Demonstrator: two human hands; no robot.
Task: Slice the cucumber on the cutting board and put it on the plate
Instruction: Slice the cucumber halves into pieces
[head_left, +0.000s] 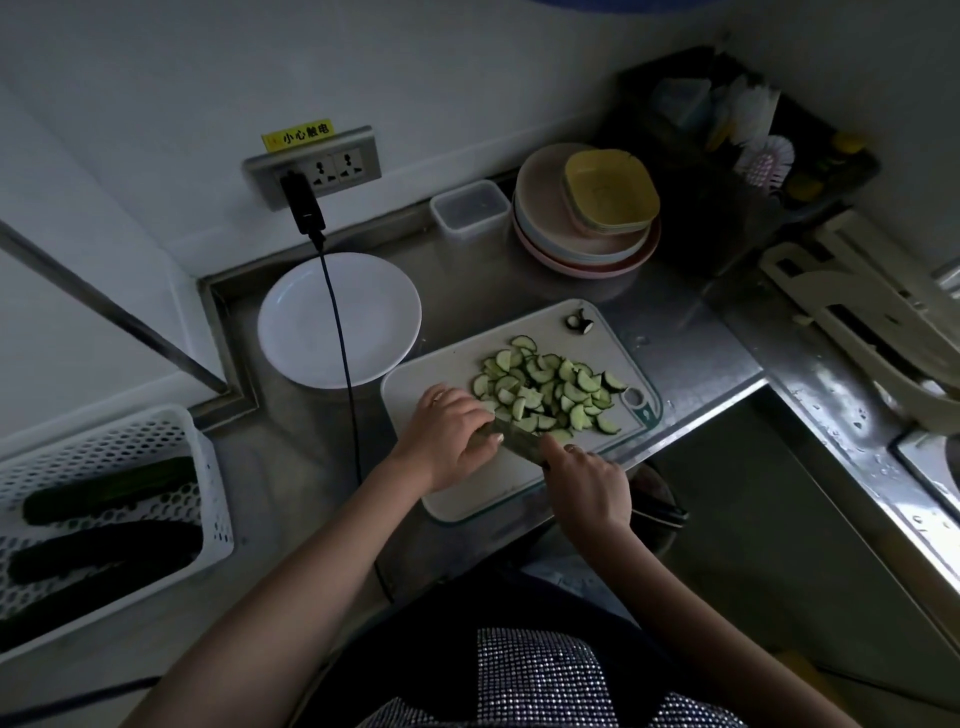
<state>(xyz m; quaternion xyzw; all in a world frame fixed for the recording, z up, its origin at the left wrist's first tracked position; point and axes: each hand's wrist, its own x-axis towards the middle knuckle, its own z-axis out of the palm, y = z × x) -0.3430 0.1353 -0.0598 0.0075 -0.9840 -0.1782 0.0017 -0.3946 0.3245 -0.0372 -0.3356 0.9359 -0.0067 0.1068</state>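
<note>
Between the hands on cutting board (452, 374): knife (511, 435), right hand (589, 480) gripping handle, left hand (449, 434) fingers pressing blade; cucumber slices (545, 389) just beyond.

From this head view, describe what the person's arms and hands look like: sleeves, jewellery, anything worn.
Both forearms are bare, with no sleeves reaching into view and no gloves or watch. The left hand and the right hand each seem to carry a thin ring on one finger, too small to make out further. Lower down, the person wears a dark garment with a panel of small silvery studs.
</note>
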